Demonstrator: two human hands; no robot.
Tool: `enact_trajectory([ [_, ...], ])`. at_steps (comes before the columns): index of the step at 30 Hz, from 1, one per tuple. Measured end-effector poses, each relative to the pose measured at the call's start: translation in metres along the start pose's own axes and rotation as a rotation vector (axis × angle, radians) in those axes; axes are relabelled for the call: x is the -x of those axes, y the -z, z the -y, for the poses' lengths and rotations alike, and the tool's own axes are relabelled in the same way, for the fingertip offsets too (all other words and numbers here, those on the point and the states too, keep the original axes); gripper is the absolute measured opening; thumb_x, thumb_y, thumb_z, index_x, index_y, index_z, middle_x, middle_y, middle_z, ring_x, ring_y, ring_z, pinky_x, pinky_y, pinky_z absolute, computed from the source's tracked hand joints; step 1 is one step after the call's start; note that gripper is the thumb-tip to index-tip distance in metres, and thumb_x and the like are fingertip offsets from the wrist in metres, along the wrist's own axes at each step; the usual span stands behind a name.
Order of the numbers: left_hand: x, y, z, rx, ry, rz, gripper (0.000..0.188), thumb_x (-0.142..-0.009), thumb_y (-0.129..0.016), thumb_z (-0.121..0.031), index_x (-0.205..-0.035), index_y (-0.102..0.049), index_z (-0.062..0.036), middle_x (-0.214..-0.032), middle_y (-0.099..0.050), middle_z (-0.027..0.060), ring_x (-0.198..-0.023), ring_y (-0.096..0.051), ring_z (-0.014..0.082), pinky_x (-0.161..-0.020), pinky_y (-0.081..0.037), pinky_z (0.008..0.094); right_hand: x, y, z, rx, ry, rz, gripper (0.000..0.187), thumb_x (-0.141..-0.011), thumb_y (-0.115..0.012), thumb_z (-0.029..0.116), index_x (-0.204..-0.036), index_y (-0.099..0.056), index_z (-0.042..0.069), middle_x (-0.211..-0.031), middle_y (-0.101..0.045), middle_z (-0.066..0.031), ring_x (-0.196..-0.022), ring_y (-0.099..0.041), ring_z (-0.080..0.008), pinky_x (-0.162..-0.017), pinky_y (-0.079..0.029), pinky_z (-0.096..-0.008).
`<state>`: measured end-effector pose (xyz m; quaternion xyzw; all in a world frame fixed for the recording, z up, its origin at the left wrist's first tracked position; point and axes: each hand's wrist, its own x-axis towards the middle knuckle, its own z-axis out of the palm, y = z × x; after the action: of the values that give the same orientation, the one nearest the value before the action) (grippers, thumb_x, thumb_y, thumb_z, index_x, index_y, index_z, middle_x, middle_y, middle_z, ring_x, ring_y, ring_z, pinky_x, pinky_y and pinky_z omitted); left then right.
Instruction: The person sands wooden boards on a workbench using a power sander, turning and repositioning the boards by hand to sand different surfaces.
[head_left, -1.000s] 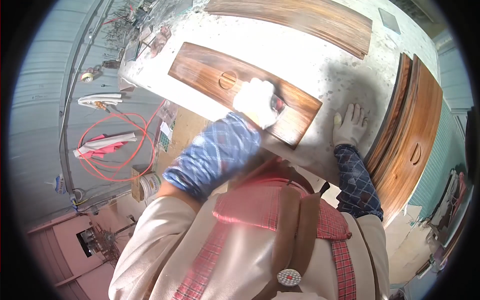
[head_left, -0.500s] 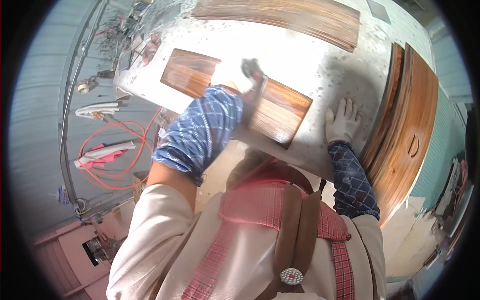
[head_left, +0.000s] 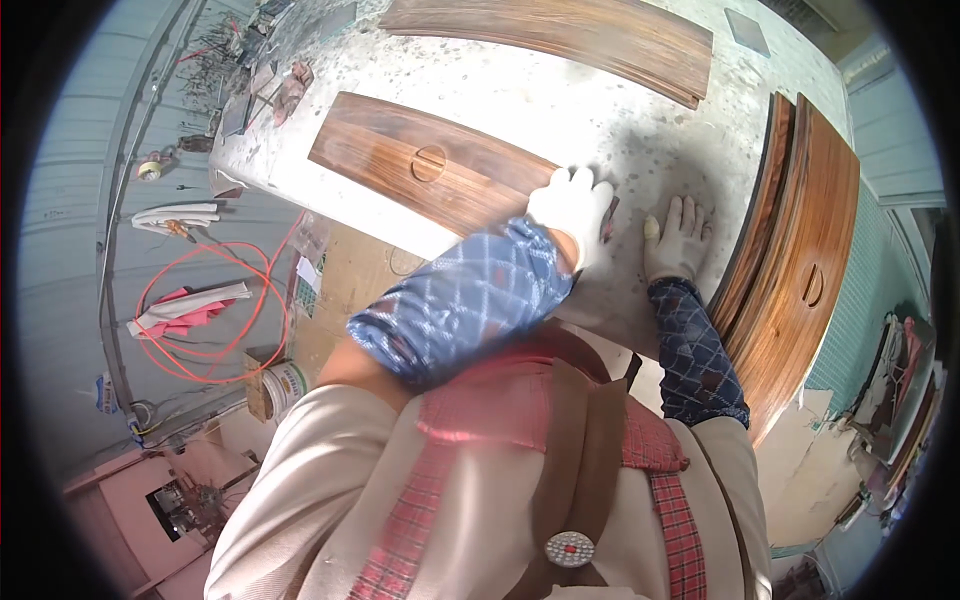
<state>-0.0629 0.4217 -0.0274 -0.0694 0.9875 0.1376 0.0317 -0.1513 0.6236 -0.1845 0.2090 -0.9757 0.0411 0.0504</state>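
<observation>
My left hand (head_left: 572, 212), in a white glove with a blue patterned sleeve, is at the right end of a brown wood-grain panel (head_left: 385, 150). The panel lies flat and has a round inset near its middle. My left fingers are curled round a dark hand tool (head_left: 609, 218), mostly hidden behind the glove; a small dark and reddish part shows beside the fingers. My right hand (head_left: 677, 240), also gloved, rests flat on the pale, stained worktable (head_left: 640, 130), fingers stretched out, to the right of the panel.
Stacked brown panels (head_left: 800, 250) line the table's right side, and more panels (head_left: 560, 40) lie at the far side. A small grey plate (head_left: 747, 32) sits at the far right. On the left, an orange hose (head_left: 210, 375) hangs in loops; a white bucket (head_left: 284, 385) stands below.
My left hand has swept right along the panel with the dark tool, uncovering the panel's left and middle. My right hand stays flat on the table.
</observation>
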Motion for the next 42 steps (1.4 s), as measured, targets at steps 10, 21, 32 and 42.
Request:
enact_trajectory([
  [10,0.062,0.042,0.136,-0.07,0.182,-0.01,0.054,-0.081,-0.079,-0.045,-0.121,-0.062,-0.0131,-0.124,-0.058,0.014,-0.115,-0.057,0.0376,-0.092,-0.056,0.049,0.006,-0.023,-0.019,0.159,0.046,-0.118,0.065,-0.103,-0.053,0.042,-0.155,-0.044,0.005,-0.161,-0.044,-0.0152,-0.148,-0.04,-0.035,-0.124,-0.026,-0.0506],
  [21,0.047,0.126,0.402,-0.339,0.604,0.011,0.06,-0.067,-0.081,-0.035,-0.12,-0.068,-0.0094,-0.119,-0.066,0.0206,-0.115,-0.065,0.0382,-0.095,-0.055,0.0479,-0.043,-0.007,0.114,0.055,-0.418,0.225,0.066,-0.109,-0.035,0.048,-0.164,-0.031,0.011,-0.173,-0.022,-0.0126,-0.158,-0.023,-0.0318,-0.129,-0.018,-0.0546],
  [32,0.0,0.121,0.349,-0.036,0.498,0.078,0.042,-0.077,-0.078,-0.033,-0.114,-0.071,-0.0132,-0.12,-0.064,0.016,-0.112,-0.063,0.0367,-0.091,-0.056,0.0495,-0.047,-0.01,0.102,0.245,-0.259,0.358,0.066,-0.111,-0.035,0.046,-0.164,-0.028,0.008,-0.173,-0.02,-0.0146,-0.16,-0.017,-0.0332,-0.131,-0.014,-0.0491],
  [42,-0.033,0.14,0.38,-0.047,0.425,0.213,0.053,-0.077,-0.076,-0.035,-0.125,-0.066,-0.0129,-0.133,-0.059,0.0151,-0.123,-0.057,0.0375,-0.096,-0.055,0.0468,-0.037,-0.014,0.096,0.211,-0.388,0.198,0.068,-0.109,-0.036,0.049,-0.164,-0.028,0.009,-0.171,-0.022,-0.0148,-0.158,-0.019,-0.0338,-0.128,-0.014,-0.0539],
])
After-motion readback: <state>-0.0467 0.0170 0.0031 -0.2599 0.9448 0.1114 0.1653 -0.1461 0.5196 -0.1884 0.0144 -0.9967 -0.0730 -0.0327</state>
